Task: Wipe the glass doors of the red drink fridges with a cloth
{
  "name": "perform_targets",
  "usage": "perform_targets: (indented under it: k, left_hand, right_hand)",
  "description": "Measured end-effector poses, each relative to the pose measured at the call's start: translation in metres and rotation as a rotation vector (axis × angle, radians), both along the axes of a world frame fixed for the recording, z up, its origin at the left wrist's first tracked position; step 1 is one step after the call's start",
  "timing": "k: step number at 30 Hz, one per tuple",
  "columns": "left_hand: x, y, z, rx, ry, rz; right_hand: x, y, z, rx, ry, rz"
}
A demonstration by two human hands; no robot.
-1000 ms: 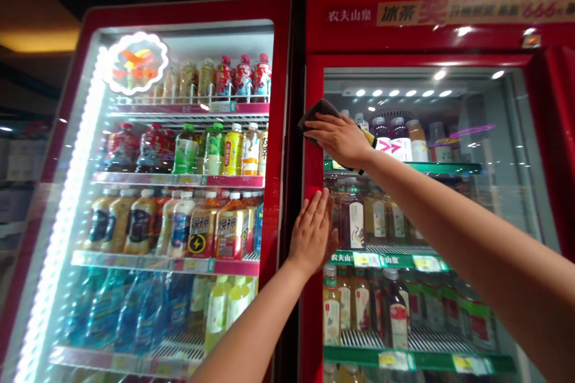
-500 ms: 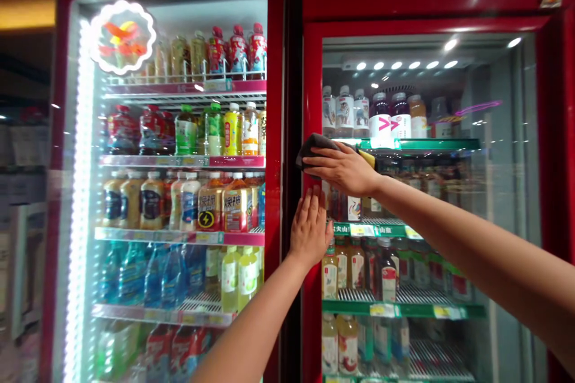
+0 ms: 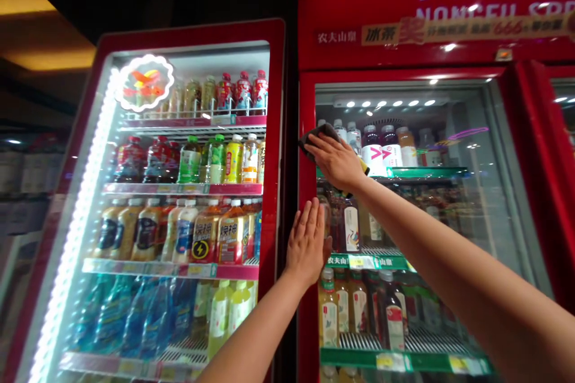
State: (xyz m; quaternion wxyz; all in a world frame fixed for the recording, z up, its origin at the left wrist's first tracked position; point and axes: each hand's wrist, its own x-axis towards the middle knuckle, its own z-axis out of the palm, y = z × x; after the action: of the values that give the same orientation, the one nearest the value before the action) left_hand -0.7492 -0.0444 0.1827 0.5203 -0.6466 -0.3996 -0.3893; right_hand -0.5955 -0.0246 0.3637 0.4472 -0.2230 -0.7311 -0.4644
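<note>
- Now the right hand presses a dark cloth against the door of the right-hand fridge, at the upper left corner of its glass.
- Its fingers lie close together over the cloth, palm flat on it.
- One dark end of the cloth sticks out past the fingertips onto the red frame, and a yellow edge shows below the wrist.
- The left hand lies flat on the same door lower down. Its fingers are straight, side by side and pointing up, across the line where frame meets glass, and it holds nothing.
- The two hands are near each other but apart, the right above the left.
- Behind the glass, bottles stand in rows on green shelves.
- The left fridge stands just beside it, brightly lit and full of drinks.
</note>
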Motion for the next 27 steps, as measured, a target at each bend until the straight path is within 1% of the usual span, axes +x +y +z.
perform_targets:
  k: [1, 2, 3, 4, 5, 7, 9, 10, 11, 12, 13, 14, 18, 19, 20, 21, 22, 23, 25, 27]
  left_hand:
    - [0.003, 0.000, 0.005, 0.012, 0.000, -0.006]
    - [0.005, 0.001, 0.009, 0.019, 0.000, -0.015]
    - [0.007, 0.001, 0.011, 0.022, 0.000, -0.025]
    - [0.008, 0.000, 0.011, 0.021, 0.001, -0.037]
    - [0.009, 0.000, 0.010, 0.018, 0.002, -0.047]
    - [0.010, -0.002, 0.004, 0.011, -0.018, -0.053]
    - [0.008, -0.005, 0.000, 0.006, -0.059, -0.037]
    - [0.007, -0.006, 0.000, 0.002, -0.073, -0.024]
    - [0.006, -0.008, 0.002, -0.002, -0.078, -0.011]
    - [0.005, -0.009, 0.006, -0.005, -0.071, 0.000]
    - [0.005, -0.010, 0.011, -0.007, -0.058, 0.007]
    - [0.006, -0.011, 0.018, -0.006, -0.046, 0.011]
    - [0.017, -0.013, 0.046, 0.006, -0.041, -0.009]
    - [0.020, -0.013, 0.050, 0.005, -0.037, -0.020]
    - [0.023, -0.014, 0.052, 0.003, -0.030, -0.030]
    - [0.026, -0.014, 0.052, 0.000, -0.022, -0.038]
    - [0.027, -0.014, 0.050, -0.003, -0.018, -0.045]
    - [0.028, -0.014, 0.048, -0.003, -0.018, -0.049]
    - [0.028, -0.014, 0.043, 0.000, -0.030, -0.053]
    - [0.028, -0.014, 0.043, 0.000, -0.031, -0.056]
  right_hand:
    - [-0.002, 0.001, 0.006, 0.001, 0.063, 0.003]
    - [-0.005, 0.003, 0.009, 0.003, 0.119, 0.008]
    - [-0.006, 0.004, 0.008, 0.006, 0.162, 0.014]
    - [-0.007, 0.004, 0.002, 0.011, 0.190, 0.021]
    - [-0.006, 0.005, -0.008, 0.016, 0.201, 0.027]
    - [-0.002, 0.004, -0.035, 0.023, 0.185, 0.032]
    - [0.005, 0.003, -0.063, 0.020, 0.136, 0.019]
    - [0.009, 0.003, -0.073, 0.015, 0.109, 0.007]
    - [0.012, 0.002, -0.079, 0.011, 0.087, -0.007]
    - [0.014, 0.002, -0.079, 0.008, 0.067, -0.019]
    - [0.016, 0.001, -0.075, 0.006, 0.055, -0.030]
    - [0.018, 0.001, -0.065, 0.006, 0.047, -0.040]
    - [0.035, 0.003, -0.011, 0.008, 0.114, -0.075]
    - [0.043, 0.005, -0.002, 0.008, 0.158, -0.084]
    - [0.052, 0.007, 0.002, 0.009, 0.215, -0.092]
    - [0.062, 0.009, 0.000, 0.012, 0.282, -0.097]
    - [0.071, 0.012, -0.007, 0.017, 0.354, -0.099]
    - [0.079, 0.015, -0.019, 0.023, 0.424, -0.097]
    - [0.089, 0.019, -0.051, 0.042, 0.521, -0.088]
    - [0.086, 0.019, -0.080, 0.051, 0.499, -0.084]
